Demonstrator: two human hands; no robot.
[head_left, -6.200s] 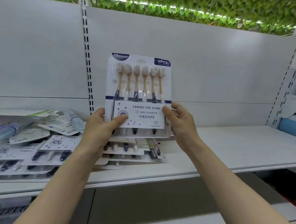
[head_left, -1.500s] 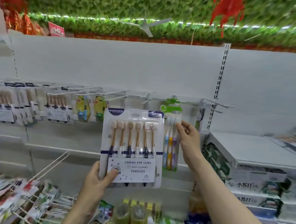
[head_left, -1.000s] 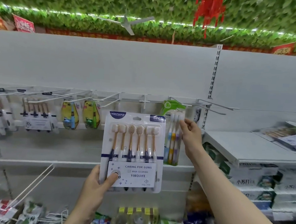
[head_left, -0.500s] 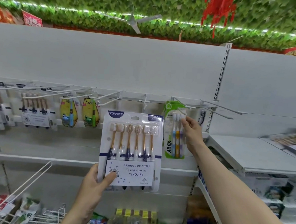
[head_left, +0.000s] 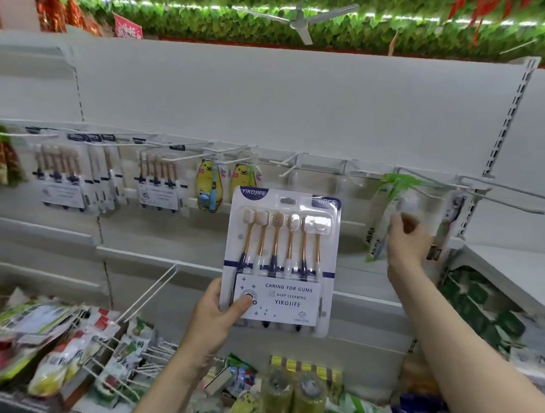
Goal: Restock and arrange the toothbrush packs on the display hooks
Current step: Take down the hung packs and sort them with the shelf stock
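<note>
Head view: a six-brush pack (head_left: 280,260) held upright in front of the hook rail (head_left: 330,165), below and clear of it, not yet hung. Gripped at the lower-left corner by the left hand (head_left: 218,320), thumb pressed on the card label, fingers hidden behind. Judged light and fairly stiff: flat card backing under a clear glossy blister, likely slippery on the plastic and easily bent or dented if squeezed over the brushes. Best taken by the card edges low down, as here, leaving the hang slot (head_left: 287,201) at the top free for a hook. Right hand (head_left: 403,241) raised to a green pack (head_left: 387,212) on a hook at the right, apparently pinching it (too blurred there to tell for sure). Counted: six brushes in the held pack; two yellow bear packs (head_left: 209,184) hanging left of it; several similar six-brush packs (head_left: 159,181) on hooks farther left, number unclear through blur; one dark single brush (head_left: 447,228) at far right; a few bare hooks (head_left: 290,169) between the bear packs and the green pack.
</note>
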